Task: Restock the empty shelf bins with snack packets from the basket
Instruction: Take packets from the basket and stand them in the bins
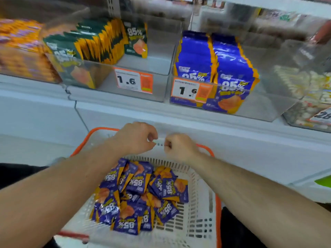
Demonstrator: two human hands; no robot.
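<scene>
Shelf: clear plastic bins (161,68); the blue-packet bin (265,104) holds two rows, with bare space at its right.
Basket: white slotted plastic basket with orange rim (200,212), a heap of purple-and-orange snack packets (139,194) left to stock.
Left hand (136,136): curled above the basket; apparently empty.
Right hand (179,145): likewise curled, nothing visibly held.

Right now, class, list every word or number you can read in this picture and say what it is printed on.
"85%" on the purple snack packets in the basket.
"85%" on the green packets in the left bin.
"85%" on the blue packets in the right bin, partly cut off.
"1.6" on the left price tag.
"1.6" on the right price tag.
"28" on a tag at far right, cut off.
Smaller print everywhere is too blurred.
</scene>
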